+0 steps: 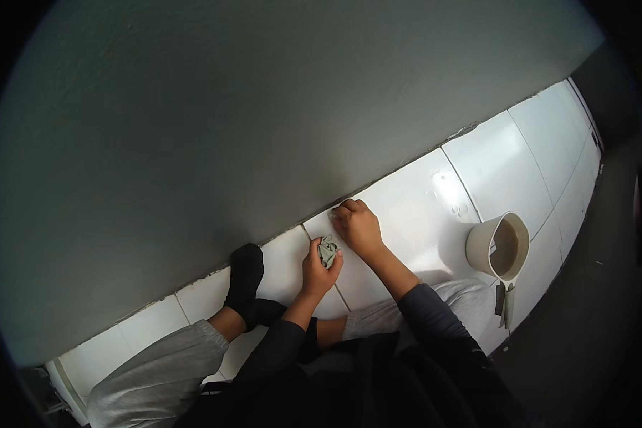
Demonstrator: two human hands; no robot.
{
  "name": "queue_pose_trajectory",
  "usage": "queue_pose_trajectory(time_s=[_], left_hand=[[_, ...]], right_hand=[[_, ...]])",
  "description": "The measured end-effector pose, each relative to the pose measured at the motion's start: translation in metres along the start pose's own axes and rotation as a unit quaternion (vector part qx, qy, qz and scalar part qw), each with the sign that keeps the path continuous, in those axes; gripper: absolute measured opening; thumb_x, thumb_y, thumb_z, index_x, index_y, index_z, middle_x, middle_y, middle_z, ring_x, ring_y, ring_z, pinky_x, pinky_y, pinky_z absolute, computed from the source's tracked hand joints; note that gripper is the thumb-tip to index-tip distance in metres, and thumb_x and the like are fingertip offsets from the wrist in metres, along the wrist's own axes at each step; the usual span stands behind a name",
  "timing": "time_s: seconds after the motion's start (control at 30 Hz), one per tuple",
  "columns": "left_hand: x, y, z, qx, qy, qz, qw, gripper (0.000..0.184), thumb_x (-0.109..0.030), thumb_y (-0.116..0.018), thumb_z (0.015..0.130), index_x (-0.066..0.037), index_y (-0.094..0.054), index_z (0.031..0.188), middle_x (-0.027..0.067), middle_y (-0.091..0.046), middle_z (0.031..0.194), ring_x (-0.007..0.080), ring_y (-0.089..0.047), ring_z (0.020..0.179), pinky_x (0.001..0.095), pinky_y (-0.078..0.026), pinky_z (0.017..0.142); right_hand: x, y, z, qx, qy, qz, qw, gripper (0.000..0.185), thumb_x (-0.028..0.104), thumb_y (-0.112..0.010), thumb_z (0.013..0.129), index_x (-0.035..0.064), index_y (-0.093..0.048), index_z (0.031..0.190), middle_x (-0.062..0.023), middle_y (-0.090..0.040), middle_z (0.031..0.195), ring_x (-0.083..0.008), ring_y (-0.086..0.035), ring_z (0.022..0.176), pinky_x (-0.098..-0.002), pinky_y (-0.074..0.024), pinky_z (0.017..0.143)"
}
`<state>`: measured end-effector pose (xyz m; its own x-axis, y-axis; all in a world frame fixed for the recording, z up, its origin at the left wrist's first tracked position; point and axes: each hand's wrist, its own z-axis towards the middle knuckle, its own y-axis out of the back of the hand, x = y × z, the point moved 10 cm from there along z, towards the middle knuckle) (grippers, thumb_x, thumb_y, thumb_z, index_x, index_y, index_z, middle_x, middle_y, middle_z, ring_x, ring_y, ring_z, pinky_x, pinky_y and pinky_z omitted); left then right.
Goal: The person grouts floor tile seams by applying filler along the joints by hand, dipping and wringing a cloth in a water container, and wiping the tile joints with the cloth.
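My left hand [319,271] is curled around a crumpled grey-green cloth [327,252], held just above the white tiles. To its upper right, my right hand [359,227] is closed in a pinch where the floor meets the wall. Something small and pale shows at those fingertips, too small to name. A cream-coloured dipper [480,250] with a long handle stands on the tiles to the right, holding murky brownish liquid.
A plain grey wall [192,143] rises beyond the tiled floor [414,207], with a rough, dirty joint along its base. Wet spots [458,207] glisten on the tiles. My black-socked foot [245,274] rests near the wall at left. Darker ground [585,307] lies past the tiles' right edge.
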<state>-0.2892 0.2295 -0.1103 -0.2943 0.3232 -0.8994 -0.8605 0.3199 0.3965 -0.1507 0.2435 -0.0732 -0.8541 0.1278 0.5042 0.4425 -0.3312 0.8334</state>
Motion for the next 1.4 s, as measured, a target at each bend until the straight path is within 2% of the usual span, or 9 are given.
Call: queue_pose_trajectory(time_s=[0.17,0.37,0.47,0.8,1.03,1.1,1.13,1.2,1.4], left_hand=[[0.012,0.043,-0.001,-0.114,0.062,-0.076,0.989,0.035,-0.017,-0.063,0.084,0.002,-0.046,0.109,0.0149,-0.064,0.086,0.0272,-0.065,0.078,0.0362,-0.05,0.071],[0.034,0.061,-0.008,-0.213,0.124,-0.161,0.956,0.023,-0.013,-0.047,0.087,0.002,-0.05,0.104,0.0137,-0.06,0.086,0.024,-0.059,0.077,0.035,-0.047,0.072],[0.059,0.063,-0.018,-0.266,0.162,-0.234,0.921,0.022,-0.012,-0.045,0.086,0.004,-0.054,0.096,0.0129,-0.06,0.087,0.0236,-0.058,0.078,0.0345,-0.045,0.073],[0.085,0.047,-0.025,-0.246,0.21,-0.237,0.916,0.022,-0.013,-0.046,0.086,0.005,-0.055,0.096,0.0144,-0.061,0.085,0.0258,-0.059,0.077,0.0359,-0.046,0.072],[0.094,0.047,-0.031,-0.255,0.251,-0.243,0.902,0.022,-0.014,-0.046,0.087,0.004,-0.055,0.094,0.0147,-0.061,0.083,0.026,-0.059,0.075,0.0365,-0.046,0.071],[0.095,0.047,-0.029,-0.271,0.24,-0.267,0.893,0.022,-0.025,-0.047,0.089,-0.005,-0.056,0.091,0.0018,-0.055,0.078,0.0103,-0.05,0.063,0.0251,-0.038,0.047],[0.095,0.048,-0.028,-0.272,0.24,-0.269,0.892,0.022,-0.025,-0.047,0.089,-0.005,-0.056,0.091,0.0018,-0.055,0.078,0.0103,-0.05,0.063,0.0251,-0.038,0.047],[0.094,0.037,-0.027,-0.19,0.263,-0.225,0.919,0.024,-0.016,-0.046,0.088,0.005,-0.054,0.096,0.0147,-0.06,0.086,0.0255,-0.058,0.074,0.0362,-0.046,0.07],[0.091,0.048,-0.031,-0.274,0.256,-0.276,0.885,0.024,-0.017,-0.047,0.088,0.005,-0.055,0.094,0.0116,-0.06,0.083,0.0225,-0.057,0.07,0.0359,-0.046,0.067]], right_hand=[[-0.033,0.033,0.009,-0.048,-0.08,-0.031,0.995,0.016,0.011,-0.066,0.073,0.0074,-0.069,0.089,-0.0035,-0.064,0.091,-0.024,-0.058,0.083,-0.0355,-0.0521,0.07],[0.045,-0.011,-0.026,0.019,0.058,-0.029,0.998,0.013,0.012,-0.068,0.07,0.0088,-0.067,0.083,-0.0031,-0.062,0.087,-0.0219,-0.059,0.082,-0.0336,-0.0526,0.07],[0.02,0.006,-0.013,-0.003,-0.016,-0.043,0.999,0.013,0.013,-0.069,0.07,0.0089,-0.069,0.082,-0.003,-0.064,0.087,-0.0222,-0.058,0.083,-0.0325,-0.0515,0.072],[0.053,-0.019,-0.046,0.046,-0.002,-0.039,0.998,0.011,0.012,-0.066,0.073,0.0083,-0.067,0.083,-0.0052,-0.063,0.088,-0.0239,-0.06,0.082,-0.0351,-0.0521,0.069],[0.066,-0.031,-0.017,-0.002,0.014,-0.041,0.999,0.012,0.014,-0.064,0.076,0.0062,-0.067,0.085,-0.0078,-0.063,0.086,-0.0268,-0.059,0.08,-0.0368,-0.0513,0.07],[0.061,-0.029,-0.032,0.022,0.022,-0.052,0.998,0.008,0.014,-0.062,0.076,0.0079,-0.065,0.08,-0.0056,-0.06,0.085,-0.0242,-0.059,0.081,-0.0352,-0.0524,0.065],[0.064,-0.023,-0.041,0.035,0.023,-0.051,0.998,0.007,0.014,-0.063,0.077,0.0085,-0.066,0.08,-0.0048,-0.06,0.084,-0.0235,-0.059,0.081,-0.0345,-0.0526,0.064],[0.064,-0.021,-0.044,0.033,0.021,-0.049,0.998,0.007,0.015,-0.063,0.077,0.0087,-0.066,0.08,-0.0044,-0.06,0.084,-0.0234,-0.059,0.08,-0.0345,-0.0527,0.064],[0.064,-0.034,-0.009,0.001,-0.019,-0.053,0.998,0.011,0.013,-0.064,0.076,0.0054,-0.067,0.084,-0.0076,-0.062,0.086,-0.0263,-0.059,0.082,-0.0367,-0.0516,0.068]])
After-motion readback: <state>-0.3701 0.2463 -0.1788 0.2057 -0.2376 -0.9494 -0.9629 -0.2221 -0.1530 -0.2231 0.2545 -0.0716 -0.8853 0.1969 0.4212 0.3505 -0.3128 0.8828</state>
